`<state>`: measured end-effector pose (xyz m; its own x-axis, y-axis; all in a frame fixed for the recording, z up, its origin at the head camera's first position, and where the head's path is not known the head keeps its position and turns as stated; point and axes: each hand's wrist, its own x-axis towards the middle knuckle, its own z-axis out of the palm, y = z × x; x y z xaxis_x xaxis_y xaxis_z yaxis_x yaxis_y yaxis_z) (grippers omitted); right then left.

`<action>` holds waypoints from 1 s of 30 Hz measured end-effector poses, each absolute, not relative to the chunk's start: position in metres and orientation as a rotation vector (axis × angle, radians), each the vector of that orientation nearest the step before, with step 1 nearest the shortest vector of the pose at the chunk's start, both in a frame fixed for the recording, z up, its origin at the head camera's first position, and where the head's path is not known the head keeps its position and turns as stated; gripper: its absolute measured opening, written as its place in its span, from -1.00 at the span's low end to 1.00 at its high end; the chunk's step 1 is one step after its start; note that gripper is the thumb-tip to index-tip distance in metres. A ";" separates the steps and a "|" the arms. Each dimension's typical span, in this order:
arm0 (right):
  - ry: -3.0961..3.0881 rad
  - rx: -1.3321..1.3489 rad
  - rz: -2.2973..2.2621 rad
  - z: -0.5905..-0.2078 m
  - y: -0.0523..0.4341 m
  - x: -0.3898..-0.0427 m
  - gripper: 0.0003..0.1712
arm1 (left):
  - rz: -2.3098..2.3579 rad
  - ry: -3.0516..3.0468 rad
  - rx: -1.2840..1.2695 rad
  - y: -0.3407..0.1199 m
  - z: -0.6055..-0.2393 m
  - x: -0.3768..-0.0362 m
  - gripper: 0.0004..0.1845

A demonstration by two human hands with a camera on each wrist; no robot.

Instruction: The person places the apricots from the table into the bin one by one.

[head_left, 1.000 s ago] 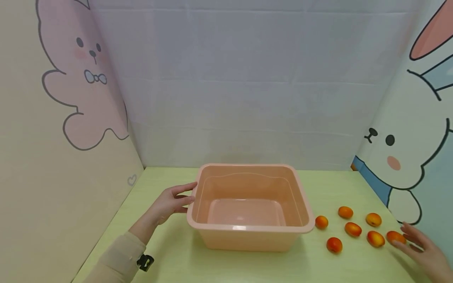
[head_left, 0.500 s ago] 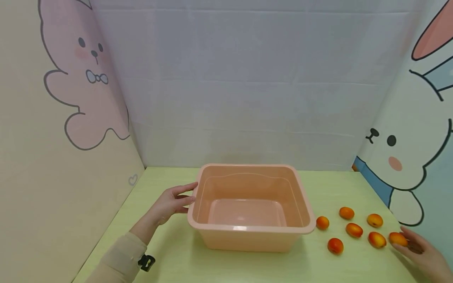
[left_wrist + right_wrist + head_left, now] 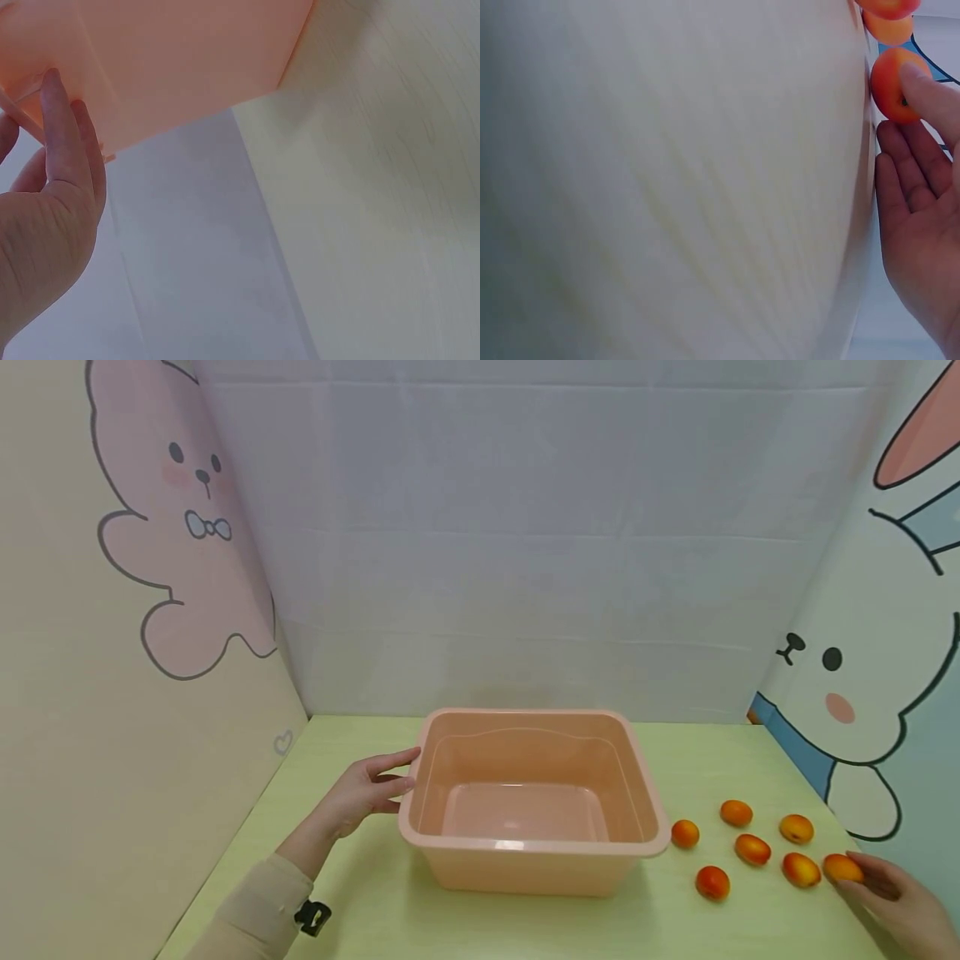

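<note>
On the pale green tabletop (image 3: 375, 893), two hands are working beside a peach plastic tub (image 3: 531, 860) and scattered orange fruits.

At the tub's left wall, the left hand (image 3: 360, 792) is resting with fingers (image 3: 64, 127) straight and relaxed, their tips touching the rim, gripping nothing. Near the tabletop's right edge, the right hand (image 3: 896, 902) is touching the nearest orange fruit (image 3: 842, 867), thumb and fingertips (image 3: 930, 86) lying against it; whether they are pinching it, I cannot tell. Five more fruits (image 3: 752, 849) are lying between that one and the tub, apart from each other, the closest (image 3: 684, 833) sitting just beside the tub's right wall.
</note>
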<state>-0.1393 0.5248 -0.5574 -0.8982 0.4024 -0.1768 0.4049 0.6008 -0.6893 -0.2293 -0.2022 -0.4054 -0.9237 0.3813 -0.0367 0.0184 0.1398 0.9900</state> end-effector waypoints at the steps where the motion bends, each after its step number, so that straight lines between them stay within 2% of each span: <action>1: 2.814 0.707 -1.207 -0.557 0.524 -0.139 -0.10 | 1.852 2.141 0.391 -0.202 -0.405 -0.229 -0.34; 8: 2.860 0.701 -1.217 -0.548 0.521 -0.133 -0.14 | 1.878 2.104 0.399 -0.202 -0.406 -0.230 -0.33; 15: 2.914 0.632 -1.221 -0.536 0.520 -0.136 -0.07 | 1.889 2.093 0.409 -0.202 -0.407 -0.230 -0.33; 18: 2.976 0.597 -1.199 -0.528 0.515 -0.138 -0.12 | 1.889 2.094 0.412 -0.202 -0.407 -0.230 -0.32; 30: 3.127 0.315 -1.262 -0.464 0.462 -0.152 -0.25 | 1.873 2.120 0.402 -0.203 -0.406 -0.231 -0.33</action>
